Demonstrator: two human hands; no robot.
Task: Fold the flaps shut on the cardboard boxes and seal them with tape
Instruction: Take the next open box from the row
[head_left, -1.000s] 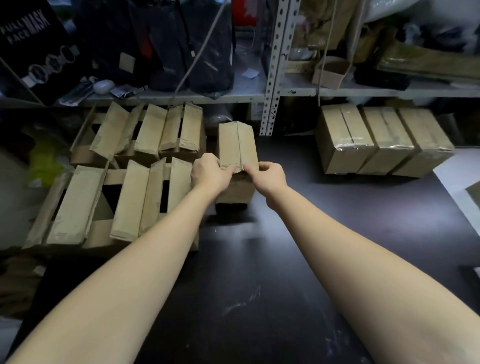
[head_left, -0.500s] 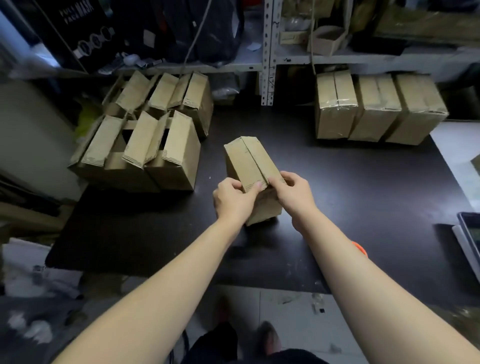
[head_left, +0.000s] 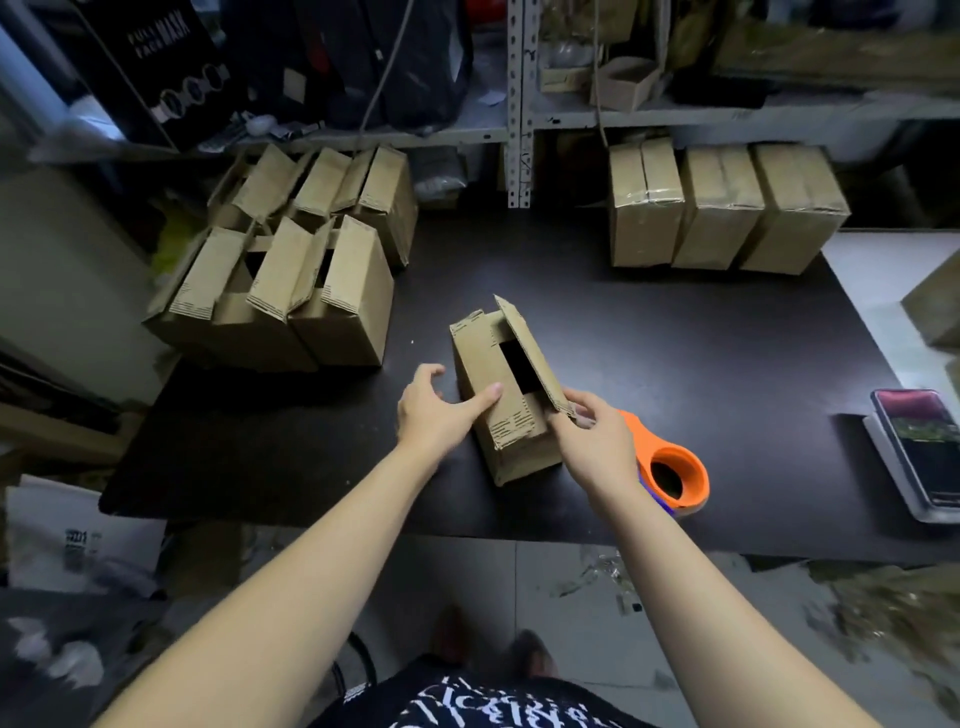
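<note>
A small cardboard box (head_left: 498, 395) stands near the front edge of the dark table (head_left: 675, 364). Its right top flap is raised and a dark gap shows between the flaps. My left hand (head_left: 436, 415) is spread at the box's left side, with its thumb lying on the left flap. My right hand (head_left: 592, 441) touches the near end of the raised right flap with loosely bent fingers. An orange tape dispenser (head_left: 670, 473) lies on the table just right of my right hand.
Several unsealed boxes (head_left: 291, 275) with open flaps are stacked at the table's back left. Three taped boxes (head_left: 722, 208) stand in a row at the back right under a metal shelf (head_left: 519, 119). A phone (head_left: 919, 447) lies at the right edge.
The box has come toward me from the back of the table and now stands near the front edge. Its flaps, held shut before, have sprung apart. The tape dispenser has come into sight.
</note>
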